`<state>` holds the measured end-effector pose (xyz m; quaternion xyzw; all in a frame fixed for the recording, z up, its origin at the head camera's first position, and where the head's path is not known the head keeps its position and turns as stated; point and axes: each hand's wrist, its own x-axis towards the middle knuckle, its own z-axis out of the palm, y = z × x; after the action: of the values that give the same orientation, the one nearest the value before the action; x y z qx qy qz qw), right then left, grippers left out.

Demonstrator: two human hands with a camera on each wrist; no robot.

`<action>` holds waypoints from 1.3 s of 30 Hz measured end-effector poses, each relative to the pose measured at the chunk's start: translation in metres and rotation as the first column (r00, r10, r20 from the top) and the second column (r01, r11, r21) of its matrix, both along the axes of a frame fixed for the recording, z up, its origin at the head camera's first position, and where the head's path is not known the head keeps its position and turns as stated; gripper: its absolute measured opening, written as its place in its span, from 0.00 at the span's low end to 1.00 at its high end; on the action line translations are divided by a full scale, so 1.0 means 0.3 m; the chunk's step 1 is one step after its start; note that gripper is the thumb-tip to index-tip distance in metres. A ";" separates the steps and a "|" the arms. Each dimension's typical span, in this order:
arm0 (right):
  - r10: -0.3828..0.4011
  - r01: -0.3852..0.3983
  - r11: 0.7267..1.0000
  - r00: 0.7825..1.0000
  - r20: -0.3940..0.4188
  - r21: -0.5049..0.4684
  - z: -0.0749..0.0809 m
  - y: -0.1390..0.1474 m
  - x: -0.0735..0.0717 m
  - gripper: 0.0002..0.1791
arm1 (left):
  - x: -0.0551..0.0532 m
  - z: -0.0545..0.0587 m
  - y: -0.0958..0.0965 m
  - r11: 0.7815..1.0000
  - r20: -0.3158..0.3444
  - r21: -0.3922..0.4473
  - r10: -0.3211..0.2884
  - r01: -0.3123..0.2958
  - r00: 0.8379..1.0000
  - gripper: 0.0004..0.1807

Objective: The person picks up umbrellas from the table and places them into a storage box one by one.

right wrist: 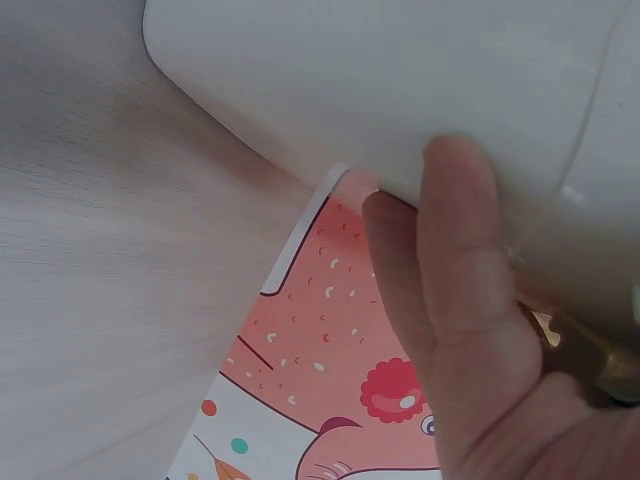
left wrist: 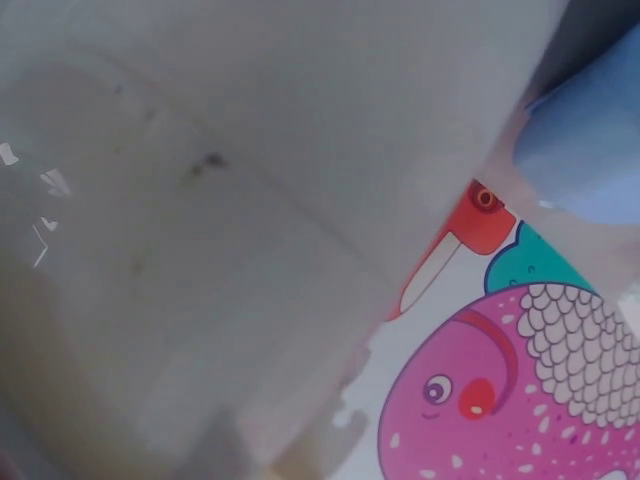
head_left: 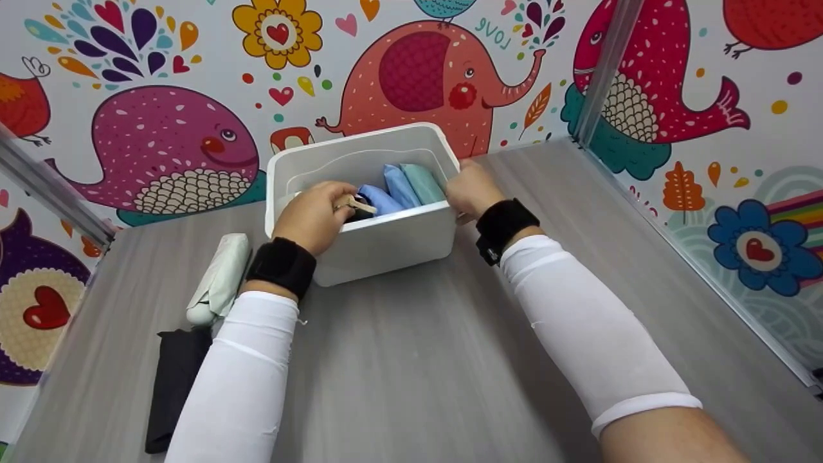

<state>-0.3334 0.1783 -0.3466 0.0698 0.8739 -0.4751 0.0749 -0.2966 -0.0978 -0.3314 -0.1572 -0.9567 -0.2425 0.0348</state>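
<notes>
A white plastic bin (head_left: 386, 247) stands on the table near the back wall. Its right end is gripped by my right hand (head_left: 474, 188); in the right wrist view, that hand's fingers (right wrist: 460, 200) lie along the outer wall. My left hand (head_left: 315, 215) reaches over the front-left rim, its fingers curled at a narrow tan piece (head_left: 360, 205) with something black beside it. What that item is stays partly hidden. Inside the bin, to the right, are blue folded bundles (head_left: 400, 186) and a pale green one (head_left: 422, 184). A blue bundle (left wrist: 585, 150) also shows in the left wrist view.
Left of the bin lies a pale green folded umbrella (head_left: 222, 273). Nearer me is a black folded, sleeve-like item (head_left: 175, 386), partly behind my left forearm. Printed panels (head_left: 418, 77) rise behind and beside the grey table (head_left: 411, 360).
</notes>
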 end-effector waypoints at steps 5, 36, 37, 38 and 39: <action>-0.004 0.004 1.000 1.000 -0.005 -0.004 -0.003 0.001 -0.007 0.31 | -0.001 0.000 -0.002 1.000 -0.004 0.004 -0.004 0.004 1.000 0.20; -0.016 0.016 1.000 1.000 -0.002 0.000 -0.003 -0.007 -0.002 0.31 | 0.039 -0.024 -0.010 0.996 -0.122 -0.046 0.065 -0.071 0.990 0.18; -0.017 0.017 1.000 1.000 -0.004 -0.001 -0.004 -0.007 -0.003 0.31 | 0.043 -0.028 -0.012 0.996 -0.130 -0.050 0.069 -0.076 0.989 0.18; -0.017 0.017 1.000 1.000 -0.006 -0.001 -0.004 -0.006 -0.003 0.31 | 0.047 -0.032 -0.015 0.995 -0.136 -0.054 0.072 -0.080 0.988 0.19; -0.017 0.017 1.000 1.000 -0.006 0.001 -0.004 -0.005 -0.003 0.31 | 0.051 -0.036 -0.019 0.995 -0.142 -0.058 0.074 -0.083 0.987 0.19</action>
<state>-0.3344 0.1767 -0.3479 0.0758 0.8739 -0.4754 0.0681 -0.2814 -0.1036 -0.3421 -0.1370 -0.9646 -0.1989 0.1062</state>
